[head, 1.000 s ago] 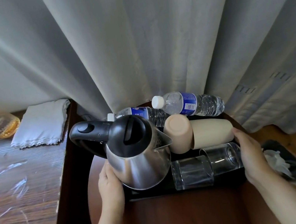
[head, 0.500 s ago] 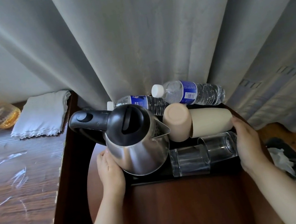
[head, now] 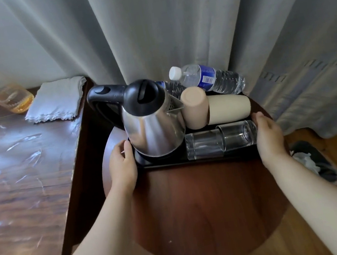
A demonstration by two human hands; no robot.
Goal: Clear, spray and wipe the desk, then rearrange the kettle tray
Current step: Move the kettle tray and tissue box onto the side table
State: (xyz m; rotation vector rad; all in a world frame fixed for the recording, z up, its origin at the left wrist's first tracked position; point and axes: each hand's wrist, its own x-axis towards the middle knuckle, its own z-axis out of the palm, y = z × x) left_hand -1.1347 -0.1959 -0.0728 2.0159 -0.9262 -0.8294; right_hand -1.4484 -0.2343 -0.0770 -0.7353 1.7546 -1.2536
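Kettle tray (head: 201, 159) black, steel kettle (head: 154, 127) aboard, left hand (head: 123, 167) and right hand (head: 269, 135) grip its ends

Grey curtain (head: 169, 28) hangs above a waste bin (head: 314, 161).

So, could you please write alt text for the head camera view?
Two hands, left and right, hold the ends of a black tray on a round wooden table; it carries a steel kettle, cups, glasses and water bottles.

Tray (head: 201, 159) now farther back, toward curtain (head: 169, 28).
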